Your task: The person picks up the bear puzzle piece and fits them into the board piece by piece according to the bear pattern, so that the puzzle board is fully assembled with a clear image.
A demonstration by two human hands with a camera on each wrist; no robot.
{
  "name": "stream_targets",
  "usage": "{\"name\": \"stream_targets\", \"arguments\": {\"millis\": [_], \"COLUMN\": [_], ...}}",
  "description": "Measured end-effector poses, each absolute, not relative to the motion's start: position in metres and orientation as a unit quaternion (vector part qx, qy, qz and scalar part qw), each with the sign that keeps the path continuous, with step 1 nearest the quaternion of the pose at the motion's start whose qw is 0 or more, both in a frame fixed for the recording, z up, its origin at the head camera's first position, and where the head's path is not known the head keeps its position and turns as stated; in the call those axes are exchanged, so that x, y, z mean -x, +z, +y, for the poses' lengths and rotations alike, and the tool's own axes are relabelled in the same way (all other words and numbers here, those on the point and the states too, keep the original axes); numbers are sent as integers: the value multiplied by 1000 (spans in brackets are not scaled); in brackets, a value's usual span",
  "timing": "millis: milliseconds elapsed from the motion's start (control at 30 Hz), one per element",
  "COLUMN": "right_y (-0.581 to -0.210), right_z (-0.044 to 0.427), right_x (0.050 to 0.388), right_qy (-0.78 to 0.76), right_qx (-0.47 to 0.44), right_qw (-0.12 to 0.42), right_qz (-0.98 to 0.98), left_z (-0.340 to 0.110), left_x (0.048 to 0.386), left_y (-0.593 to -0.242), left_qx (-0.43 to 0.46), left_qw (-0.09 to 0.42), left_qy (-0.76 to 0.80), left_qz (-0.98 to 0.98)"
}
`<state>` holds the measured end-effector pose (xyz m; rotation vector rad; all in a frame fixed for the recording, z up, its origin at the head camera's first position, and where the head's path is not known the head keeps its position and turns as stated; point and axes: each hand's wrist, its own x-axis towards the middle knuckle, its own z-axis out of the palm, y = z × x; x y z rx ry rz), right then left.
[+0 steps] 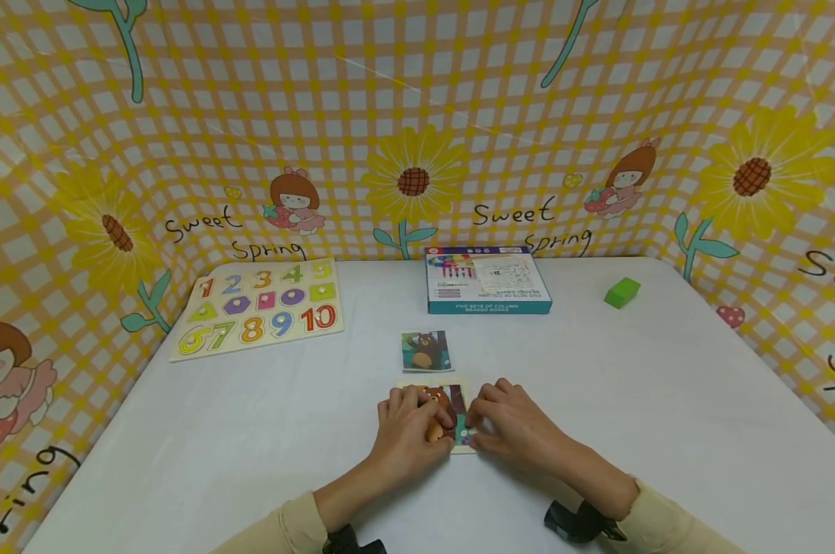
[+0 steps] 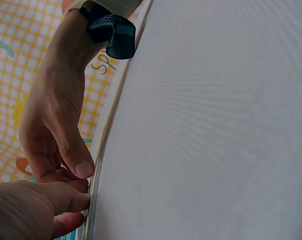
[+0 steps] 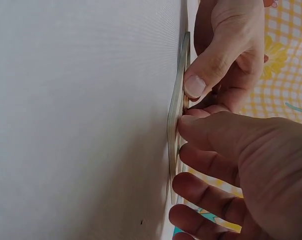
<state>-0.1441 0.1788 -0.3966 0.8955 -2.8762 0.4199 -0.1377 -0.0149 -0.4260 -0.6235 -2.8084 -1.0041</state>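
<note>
A small flat bear picture puzzle (image 1: 462, 432) lies on the white table in front of me. My left hand (image 1: 410, 427) is over its left side, fingers curved and thumb near the front edge, gripping it. At its right edge, the thumb and fingertips of my right hand (image 1: 517, 427) touch the puzzle. The right wrist view shows these right fingers (image 3: 205, 197) spread apart, beside the left thumb (image 3: 194, 86) on the thin board. Just beyond lies a matching bear card (image 1: 426, 352). The hands cover part of the puzzle picture.
At the back left is a wooden number-and-shape board (image 1: 265, 306). A flat teal-and-white box (image 1: 489, 283) lies at the back middle, and a green block (image 1: 622, 292) at the back right. Checked cloth (image 1: 417, 100) rises behind the white table (image 1: 251, 415).
</note>
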Motion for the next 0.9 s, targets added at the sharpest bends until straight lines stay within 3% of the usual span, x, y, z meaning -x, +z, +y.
{"name": "stream_targets", "arguments": {"millis": [900], "right_y": [-392], "right_z": [183], "right_x": [147], "right_qy": [144], "right_qx": [-264], "right_qw": [38], "right_qz": [-953], "left_z": [-23], "left_x": [139], "left_y": [-420], "left_qx": [206], "left_qw": [33], "left_qy": [-346], "left_qz": [-915]}}
